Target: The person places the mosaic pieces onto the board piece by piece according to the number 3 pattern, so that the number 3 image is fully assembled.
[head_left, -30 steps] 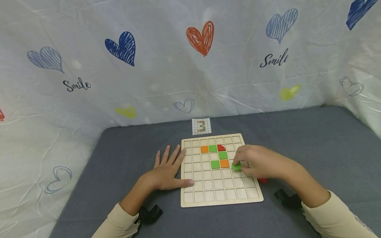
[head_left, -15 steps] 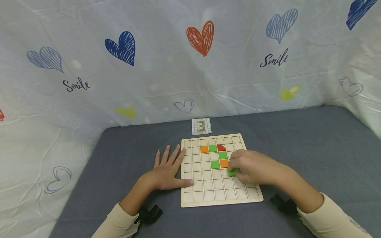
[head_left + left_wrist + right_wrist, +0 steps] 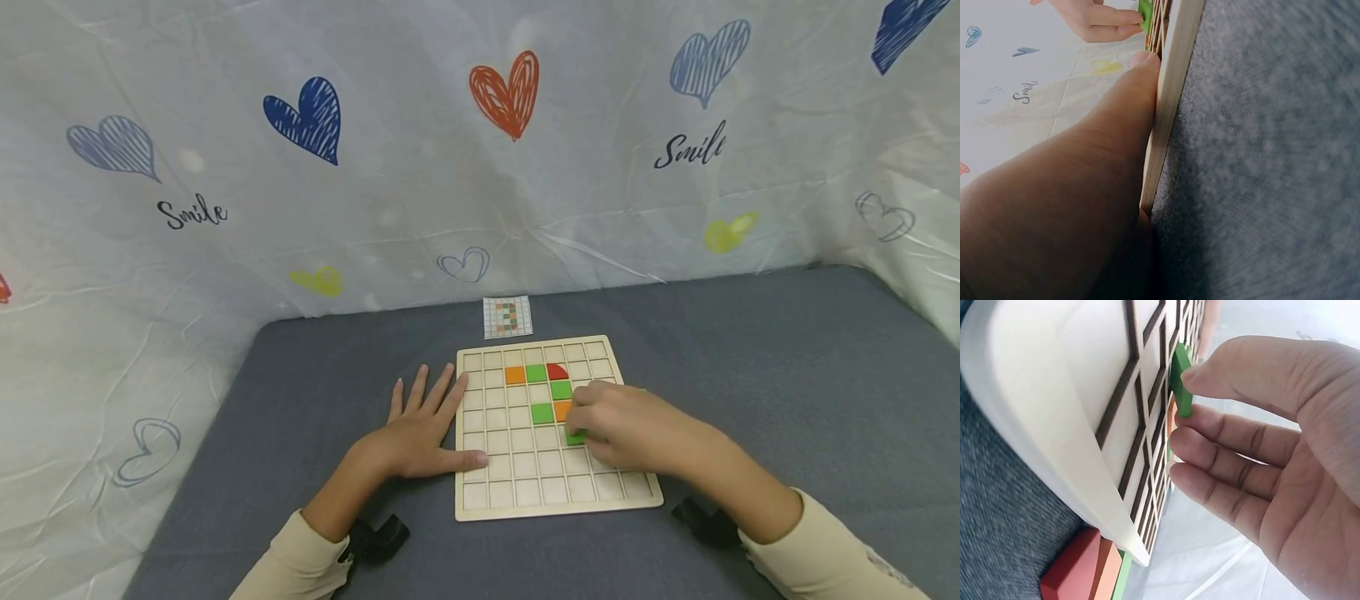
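Green tile going onto the board, pinched in my right hand.

My right hand [image 3: 622,425] pinches a green tile [image 3: 576,437] between thumb and fingers [image 3: 1235,434], its edge tilted against the board [image 3: 480,500], in a cell just below the orange tile [image 3: 562,409] and right of the board's middle. My left hand [image 3: 420,433] lies flat and relaxed on the desk [image 3: 750,350] at the board's left edge, fingers spread, thumb resting on the board's frame. Already set near the board's far edge are an orange tile, green tiles [image 3: 536,373] and a red quarter-round [image 3: 557,372]. A small pattern card [image 3: 507,317] lies at the desk's far edge. Spare pieces [image 3: 1082,569] sit by the board's right edge.
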A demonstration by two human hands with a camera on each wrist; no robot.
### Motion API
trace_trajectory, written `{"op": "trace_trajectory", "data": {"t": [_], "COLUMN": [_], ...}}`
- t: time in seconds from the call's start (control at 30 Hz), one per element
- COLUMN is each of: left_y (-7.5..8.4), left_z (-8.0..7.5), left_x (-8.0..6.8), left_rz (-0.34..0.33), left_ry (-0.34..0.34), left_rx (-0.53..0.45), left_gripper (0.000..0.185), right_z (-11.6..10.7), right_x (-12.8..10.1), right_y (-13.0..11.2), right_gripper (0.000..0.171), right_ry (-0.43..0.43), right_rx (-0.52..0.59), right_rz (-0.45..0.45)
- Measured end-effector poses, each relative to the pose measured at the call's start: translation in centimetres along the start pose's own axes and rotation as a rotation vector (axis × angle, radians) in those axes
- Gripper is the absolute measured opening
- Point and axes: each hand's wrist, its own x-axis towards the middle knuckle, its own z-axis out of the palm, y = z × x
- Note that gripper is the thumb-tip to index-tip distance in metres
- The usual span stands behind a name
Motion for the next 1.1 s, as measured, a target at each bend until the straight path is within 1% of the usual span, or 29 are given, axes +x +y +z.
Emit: {"op": "trace_trajectory", "data": {"t": [0.27,0.47,0.67,0.8,0.87,0.93,1.0,1.1], "left_y": [0.0,0.0,0.0,0.0,0.0,0.1,0.1,0.2], "left_z": [0.1,0.2,0.2,0.1,0.1,0.1,0.0,0.0], "left_x": [0.0,0.0,0.0,0.1,0.0,0.0,0.0,0.0], "left_rz": [-0.006,-0.010,-0.013,-0.021,-0.018,-0.012,-0.005,-0.005], "left_ry": [0.011,0.007,0.008,0.006,0.006,0.010,0.011,0.009], "left_rx": [0.023,0.010,0.007,0.023,0.021,0.018,0.016,0.016], "left_gripper": [0.107,0.106,0.106,0.107,0.107,0.107,0.106,0.106], "right_z": [0.5,0.8,1.1,1.0,0.8,0.4,-0.2,-1.5], "right_x": [0.2,0.4,0.4,0.4,0.4,0.2,-0.2,-1.5], "right_y": [-0.2,-0.3,-0.4,-0.4,-0.4,-0.2,0.2,1.4], "right_gripper": [0.026,0.024,0.022,0.021,0.022,0.023,0.023,0.022], "right_ry": [0.038,0.008,0.030,0.020,0.011,0.009,0.025,0.062], "right_rx": [-0.005,-0.026,-0.042,-0.059,-0.047,-0.012,0.023,0.055], "right_rz": [-0.043,-0.027,-0.050,-0.060,-0.066,-0.062,-0.055,-0.003]}}
